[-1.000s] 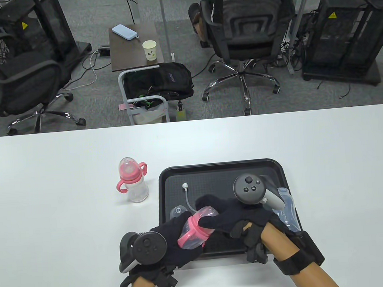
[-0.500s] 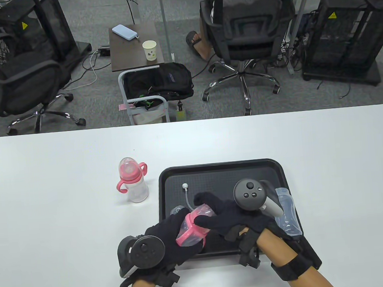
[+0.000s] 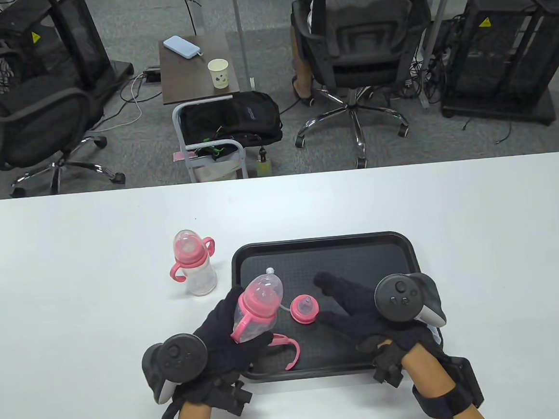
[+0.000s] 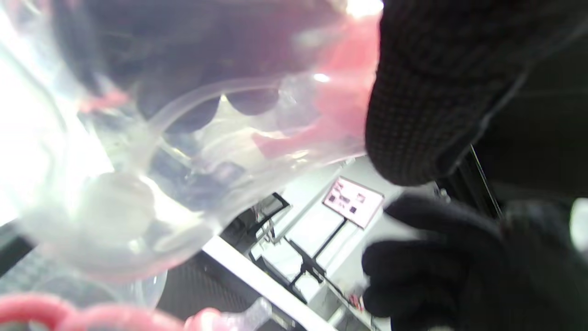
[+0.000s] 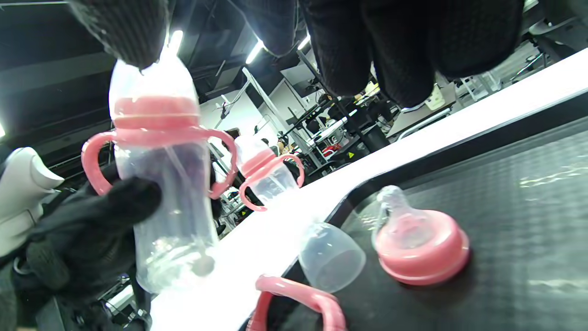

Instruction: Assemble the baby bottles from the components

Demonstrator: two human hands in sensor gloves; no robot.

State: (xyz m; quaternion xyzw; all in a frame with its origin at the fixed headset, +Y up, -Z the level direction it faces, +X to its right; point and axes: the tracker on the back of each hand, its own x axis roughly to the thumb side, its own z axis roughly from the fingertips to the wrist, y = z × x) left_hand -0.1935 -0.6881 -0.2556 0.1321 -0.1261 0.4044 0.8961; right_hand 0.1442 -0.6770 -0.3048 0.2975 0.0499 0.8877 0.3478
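My left hand [image 3: 248,324] grips a clear baby bottle [image 3: 261,294] with a pink collar, pink handles and a clear cap, at the black tray's [image 3: 321,247] left edge. In the right wrist view the bottle [image 5: 161,184] is upright with a straw inside. It fills the left wrist view [image 4: 161,138], blurred. My right hand [image 3: 332,299] is open and empty, spread over the tray. On the tray lie a pink nipple collar [image 3: 305,309] [image 5: 418,248], a pink handle ring [image 3: 289,348] [image 5: 298,303] and a clear cap [image 5: 330,255].
A second assembled bottle [image 3: 194,263] with pink handles stands on the white table [image 3: 72,284] left of the tray; it also shows in the right wrist view [image 5: 266,174]. A white straw weight [image 3: 270,271] peeks out behind the held bottle. Chairs and a cart stand beyond the table.
My right hand let go of the bottle, opened and moved right. My left hand moved the bottle left and stood it more upright. The nipple collar and handle ring came into view.
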